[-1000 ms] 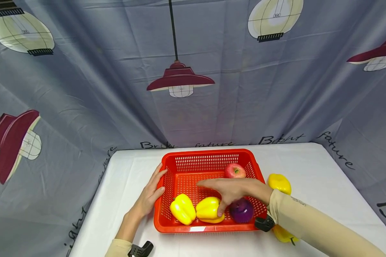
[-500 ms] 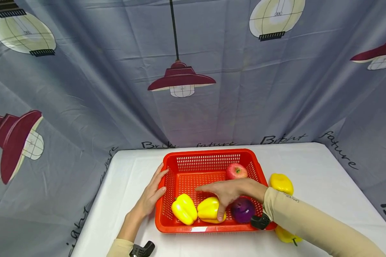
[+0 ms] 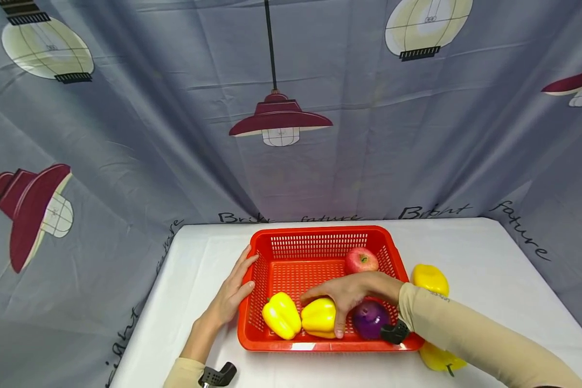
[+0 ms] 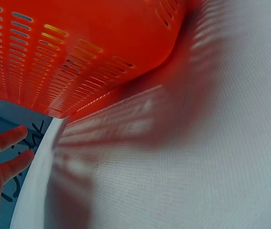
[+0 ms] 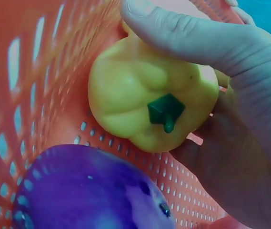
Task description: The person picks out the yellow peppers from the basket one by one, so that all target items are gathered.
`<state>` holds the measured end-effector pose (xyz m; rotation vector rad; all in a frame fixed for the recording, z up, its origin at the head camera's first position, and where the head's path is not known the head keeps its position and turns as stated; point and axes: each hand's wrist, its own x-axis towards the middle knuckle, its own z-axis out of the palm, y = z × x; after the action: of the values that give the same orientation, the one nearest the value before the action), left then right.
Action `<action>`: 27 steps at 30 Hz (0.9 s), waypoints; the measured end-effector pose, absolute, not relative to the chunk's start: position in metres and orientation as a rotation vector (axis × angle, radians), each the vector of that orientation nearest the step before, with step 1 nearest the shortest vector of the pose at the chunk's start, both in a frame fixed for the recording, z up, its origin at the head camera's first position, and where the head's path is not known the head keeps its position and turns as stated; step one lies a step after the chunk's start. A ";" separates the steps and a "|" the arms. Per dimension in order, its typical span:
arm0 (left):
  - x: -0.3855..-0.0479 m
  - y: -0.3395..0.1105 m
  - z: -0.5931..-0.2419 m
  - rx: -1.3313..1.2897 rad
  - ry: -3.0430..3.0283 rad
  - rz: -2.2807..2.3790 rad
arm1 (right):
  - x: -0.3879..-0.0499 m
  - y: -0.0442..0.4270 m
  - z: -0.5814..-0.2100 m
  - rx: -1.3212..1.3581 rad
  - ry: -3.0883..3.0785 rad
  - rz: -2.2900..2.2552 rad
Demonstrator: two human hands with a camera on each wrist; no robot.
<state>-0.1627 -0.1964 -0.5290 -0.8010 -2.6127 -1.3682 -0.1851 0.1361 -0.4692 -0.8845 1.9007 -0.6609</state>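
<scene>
In the head view a red basket (image 3: 276, 345) holds two yellow peppers, a purple round vegetable (image 3: 370, 319) and an apple (image 3: 361, 261). My right hand (image 3: 346, 296) curls round the right-hand yellow pepper (image 3: 318, 316), thumb on its near side. The right wrist view shows thumb and fingers about this pepper (image 5: 125, 90), its green stem facing the camera, beside the purple vegetable (image 5: 87, 191). The other pepper (image 3: 282, 316) lies to its left. My left hand (image 3: 229, 293) rests against the basket's left side, fingers spread and fairly straight.
Right of the basket, two more yellow peppers lie on the white table (image 3: 470, 258), one farther back (image 3: 430, 279) and one nearer (image 3: 441, 358), partly behind the right forearm. A grey curtain (image 3: 359, 178) with printed lamps hangs behind the table.
The fingers of my right hand have bent down and closed round the right-hand pepper. My left hand stays at the basket's side. The whole head view has shifted slightly.
</scene>
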 end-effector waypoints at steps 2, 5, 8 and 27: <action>-0.163 -0.196 -0.529 -0.805 -2.610 -1.361 | -0.186 0.138 -0.471 -0.887 1.883 -0.679; -0.162 -0.196 -0.528 -0.801 -2.604 -1.364 | -0.187 0.139 -0.473 -0.903 1.864 -0.707; -0.162 -0.196 -0.528 -0.800 -2.607 -1.367 | -0.187 0.140 -0.475 -0.916 1.841 -0.727; -0.162 -0.195 -0.528 -0.808 -2.606 -1.372 | -0.187 0.143 -0.466 -0.913 1.871 -0.703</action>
<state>-0.1615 -0.1948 -0.5276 -0.8085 -2.6057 -1.3722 -0.1867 0.1433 -0.4664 -0.9127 1.8709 -0.7026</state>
